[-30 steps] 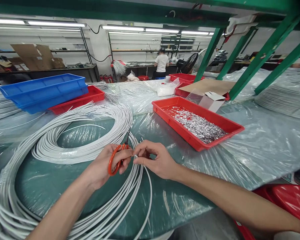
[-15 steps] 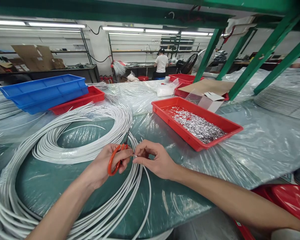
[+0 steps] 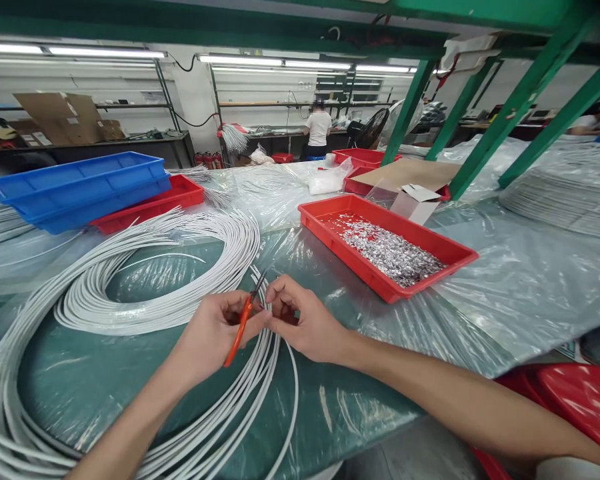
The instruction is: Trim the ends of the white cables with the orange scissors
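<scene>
Orange-handled scissors (image 3: 239,331) hang in my left hand (image 3: 205,337), their dark blades pointing up and away. The thumb and fingertips of this hand meet those of my right hand (image 3: 310,327). My right hand is pinched at a cable end, mostly hidden between the fingers; in the earlier frame a thin white tip showed there. Below both hands runs a loose bundle of white cables (image 3: 253,393). To the left lies a thick coil of white cable (image 3: 145,317) on the green, plastic-covered table.
Small shiny metal pieces lie in a red tray (image 3: 340,263) on the right. Stacked blue trays (image 3: 80,180) rest over another red tray (image 3: 187,190) at the back left. Green posts (image 3: 520,100) rise at the right. A person (image 3: 319,127) sits far back.
The scissors have turned in my left hand, so their handles now appear edge-on. My fingertips have come together. The whole view has shifted slightly.
</scene>
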`<state>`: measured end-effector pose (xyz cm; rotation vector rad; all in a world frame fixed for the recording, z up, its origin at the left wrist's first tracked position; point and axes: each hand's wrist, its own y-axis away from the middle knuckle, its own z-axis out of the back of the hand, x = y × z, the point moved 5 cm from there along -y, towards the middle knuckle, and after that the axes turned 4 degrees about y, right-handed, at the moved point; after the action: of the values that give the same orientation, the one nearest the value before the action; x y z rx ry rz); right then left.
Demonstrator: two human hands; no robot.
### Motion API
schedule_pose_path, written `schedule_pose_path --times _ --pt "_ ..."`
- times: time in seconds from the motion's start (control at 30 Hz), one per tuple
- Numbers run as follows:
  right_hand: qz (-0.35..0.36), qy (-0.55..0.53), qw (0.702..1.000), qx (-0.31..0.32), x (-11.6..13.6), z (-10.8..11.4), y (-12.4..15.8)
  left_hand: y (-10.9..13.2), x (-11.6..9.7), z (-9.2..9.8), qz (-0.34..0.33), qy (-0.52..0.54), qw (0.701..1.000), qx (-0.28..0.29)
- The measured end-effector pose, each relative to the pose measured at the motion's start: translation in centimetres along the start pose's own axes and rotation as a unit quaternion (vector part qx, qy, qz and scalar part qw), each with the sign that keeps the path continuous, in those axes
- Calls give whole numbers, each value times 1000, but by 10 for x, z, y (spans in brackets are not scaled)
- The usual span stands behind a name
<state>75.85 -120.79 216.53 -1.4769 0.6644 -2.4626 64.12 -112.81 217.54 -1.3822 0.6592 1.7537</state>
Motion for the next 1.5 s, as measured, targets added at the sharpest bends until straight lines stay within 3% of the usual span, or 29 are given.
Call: schedule_pose_path --times 0.13,0.6,0.83,1.17,1.37,1.5 --pt "12 41 999 12 5 0 1 -1 3 0 9 -4 1000 -8" --pt "-68 -107 992 -28 -16 0 -5 2 -13 6 36 -25 997 -59" --pt "-58 -118 991 -23 -11 1 -4 -1 -5 1 39 25 998 -33" --pt "-54 -110 992 -18 -9 1 -3 0 -5 1 24 7 999 -22" --pt "-79 -200 976 -6 -14 -2 -7 2 -10 5 15 -9 998 -55" --pt "-99 -256 961 29 -14 -7 -7 4 -14 6 15 8 999 -35"
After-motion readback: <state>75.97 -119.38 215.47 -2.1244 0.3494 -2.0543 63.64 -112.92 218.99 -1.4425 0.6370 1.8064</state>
